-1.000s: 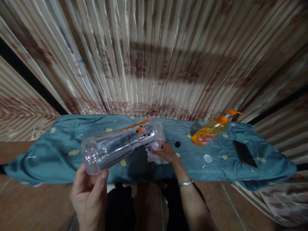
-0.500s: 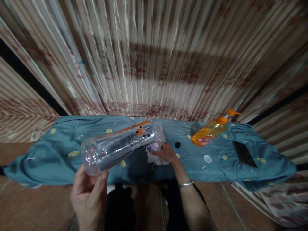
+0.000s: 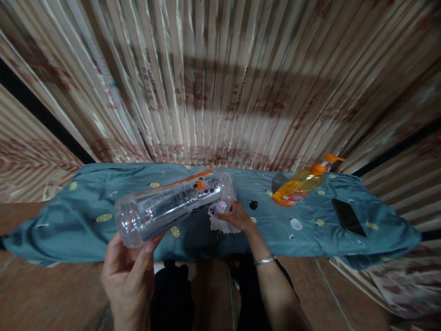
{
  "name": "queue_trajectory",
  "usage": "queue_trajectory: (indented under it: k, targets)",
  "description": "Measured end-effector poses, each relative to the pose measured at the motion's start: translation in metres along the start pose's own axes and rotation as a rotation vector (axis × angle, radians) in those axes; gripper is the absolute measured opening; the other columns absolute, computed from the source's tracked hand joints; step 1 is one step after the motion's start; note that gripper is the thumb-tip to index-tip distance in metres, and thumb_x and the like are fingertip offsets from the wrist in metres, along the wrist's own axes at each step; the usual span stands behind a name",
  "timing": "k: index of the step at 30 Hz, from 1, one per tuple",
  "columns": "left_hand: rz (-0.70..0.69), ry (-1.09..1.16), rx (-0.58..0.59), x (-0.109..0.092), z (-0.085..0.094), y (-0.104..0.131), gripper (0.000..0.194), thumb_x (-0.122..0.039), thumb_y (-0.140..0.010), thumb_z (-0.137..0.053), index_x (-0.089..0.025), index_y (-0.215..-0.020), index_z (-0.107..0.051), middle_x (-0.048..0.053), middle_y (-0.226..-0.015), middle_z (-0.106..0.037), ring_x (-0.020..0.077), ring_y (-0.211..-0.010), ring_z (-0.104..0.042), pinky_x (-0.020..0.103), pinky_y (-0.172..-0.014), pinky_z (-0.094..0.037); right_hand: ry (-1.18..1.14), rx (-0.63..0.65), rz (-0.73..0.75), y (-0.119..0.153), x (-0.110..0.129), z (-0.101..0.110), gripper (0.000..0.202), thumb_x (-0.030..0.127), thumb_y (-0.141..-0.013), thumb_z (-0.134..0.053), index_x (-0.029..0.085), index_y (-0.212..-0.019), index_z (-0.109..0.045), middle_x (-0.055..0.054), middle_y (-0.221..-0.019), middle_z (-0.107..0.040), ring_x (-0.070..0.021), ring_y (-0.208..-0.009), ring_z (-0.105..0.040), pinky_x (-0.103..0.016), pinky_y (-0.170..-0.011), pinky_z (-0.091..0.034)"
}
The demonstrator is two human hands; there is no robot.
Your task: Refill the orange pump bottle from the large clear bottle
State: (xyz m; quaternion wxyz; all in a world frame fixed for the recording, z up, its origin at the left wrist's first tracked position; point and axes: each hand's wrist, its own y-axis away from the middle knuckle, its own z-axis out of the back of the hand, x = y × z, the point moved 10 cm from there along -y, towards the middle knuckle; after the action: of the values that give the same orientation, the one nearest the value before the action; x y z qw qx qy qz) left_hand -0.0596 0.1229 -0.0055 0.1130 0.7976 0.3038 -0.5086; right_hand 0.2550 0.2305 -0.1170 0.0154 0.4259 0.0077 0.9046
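Observation:
A large clear plastic bottle (image 3: 168, 207) with an orange and silver label lies tilted across the middle, its base to the left and its neck up to the right. My left hand (image 3: 129, 271) grips it near the base, fingers underneath. At the neck end, my right hand (image 3: 236, 216) is closed around a smaller clear bottle (image 3: 225, 200) with a printed label, whose mouth meets or overlaps the large bottle's neck; the exact contact is hidden. Beneath the small bottle lies a piece of white tissue (image 3: 222, 225) on the cloth.
A teal patterned cloth (image 3: 79, 234) covers the narrow table. To the right stand an orange pump bottle (image 3: 298, 186), a black cap (image 3: 253, 205), a white round lid (image 3: 296, 224) and a dark phone (image 3: 347, 217). A striped curtain (image 3: 220, 115) hangs behind.
Both hands keep their grips, and the two bottles stay mouth to mouth. The whole view has shifted very slightly.

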Motion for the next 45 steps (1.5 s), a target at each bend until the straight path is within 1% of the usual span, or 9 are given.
queue_trajectory:
  k: [3,11,16,20,25,33,37,41,45]
  targets:
    - [0.001,0.0,0.007,0.001,-0.0006,-0.0001,0.048,-0.031,-0.052,-0.102,-0.026,-0.095,-0.081,-0.001,-0.091,-0.079,0.0153,-0.084,-0.071,0.028,-0.079,-0.067,-0.03,0.019,-0.066,0.0002,-0.005,-0.0012,0.047,0.035,-0.072,-0.091,0.019,-0.114,-0.074,-0.006,-0.096,-0.079,-0.0262,-0.09,-0.074,-0.038,-0.084,-0.057]
    - [0.0,-0.011,-0.007,-0.0012,-0.0008,0.0006,0.047,-0.033,-0.052,-0.102,-0.025,-0.092,-0.081,-0.001,-0.089,-0.076,0.017,-0.089,-0.071,0.029,-0.081,-0.067,-0.017,0.043,-0.11,0.0014,-0.0049,0.0011,0.045,0.039,-0.073,-0.091,0.017,-0.108,-0.074,-0.008,-0.096,-0.079,-0.0288,-0.09,-0.074,-0.038,-0.083,-0.056]
    - [-0.014,-0.005,-0.009,-0.001,0.0003,0.0005,0.048,-0.032,-0.052,-0.102,-0.027,-0.095,-0.082,-0.001,-0.092,-0.077,0.0172,-0.09,-0.072,0.032,-0.084,-0.068,-0.051,0.046,-0.063,0.001,-0.0013,-0.0003,0.04,0.036,-0.073,-0.09,0.02,-0.107,-0.075,-0.004,-0.093,-0.08,-0.0261,-0.088,-0.074,-0.035,-0.08,-0.056]
    - [-0.015,0.002,0.007,-0.0004,-0.0007,-0.0003,0.047,-0.032,-0.053,-0.102,-0.028,-0.095,-0.082,-0.001,-0.092,-0.077,0.0178,-0.092,-0.072,0.032,-0.084,-0.068,-0.046,0.044,-0.062,0.0015,-0.0002,0.0008,0.038,0.036,-0.074,-0.09,0.019,-0.105,-0.076,-0.005,-0.092,-0.08,-0.0269,-0.088,-0.075,-0.035,-0.08,-0.056]
    - [-0.02,0.013,0.01,-0.0015,-0.0025,-0.0007,0.047,-0.031,-0.053,-0.103,-0.029,-0.095,-0.083,-0.001,-0.09,-0.076,0.0172,-0.09,-0.072,0.031,-0.083,-0.068,-0.034,0.037,-0.092,0.0022,-0.001,0.0031,0.039,0.037,-0.072,-0.091,0.02,-0.104,-0.076,-0.005,-0.093,-0.08,-0.0281,-0.09,-0.075,-0.037,-0.082,-0.057]
    - [-0.019,-0.009,0.025,-0.0029,-0.0031,-0.0001,0.045,-0.032,-0.055,-0.101,-0.028,-0.095,-0.081,-0.001,-0.087,-0.075,0.017,-0.091,-0.071,0.029,-0.082,-0.067,-0.033,0.024,-0.064,0.002,0.0005,0.0033,0.043,0.034,-0.072,-0.091,0.02,-0.109,-0.075,-0.004,-0.097,-0.08,-0.0263,-0.092,-0.075,-0.035,-0.083,-0.056]
    - [-0.039,-0.045,0.031,-0.0048,-0.0026,-0.0006,0.042,-0.033,-0.057,-0.099,-0.027,-0.094,-0.08,-0.001,-0.086,-0.075,0.0188,-0.092,-0.07,0.032,-0.082,-0.067,-0.017,0.033,-0.085,0.0027,0.0006,0.0036,0.044,0.035,-0.073,-0.091,0.02,-0.111,-0.074,-0.005,-0.097,-0.08,-0.0264,-0.091,-0.075,-0.034,-0.081,-0.056]
    - [-0.042,-0.087,0.021,-0.0047,-0.0013,-0.0001,0.04,-0.035,-0.059,-0.097,-0.026,-0.091,-0.077,0.0,-0.087,-0.075,0.022,-0.093,-0.071,0.042,-0.089,-0.066,-0.028,0.04,-0.086,0.0031,0.002,0.0038,0.045,0.034,-0.073,-0.091,0.019,-0.112,-0.074,-0.006,-0.1,-0.08,-0.0272,-0.093,-0.075,-0.036,-0.083,-0.056]
    - [-0.029,-0.079,0.022,-0.0044,-0.0027,0.0002,0.04,-0.035,-0.059,-0.097,-0.026,-0.092,-0.077,-0.001,-0.086,-0.075,0.0217,-0.092,-0.072,0.041,-0.09,-0.065,-0.049,0.044,-0.083,0.0026,0.0009,0.0027,0.043,0.034,-0.073,-0.091,0.019,-0.109,-0.075,-0.006,-0.1,-0.081,-0.0273,-0.094,-0.076,-0.037,-0.086,-0.057]
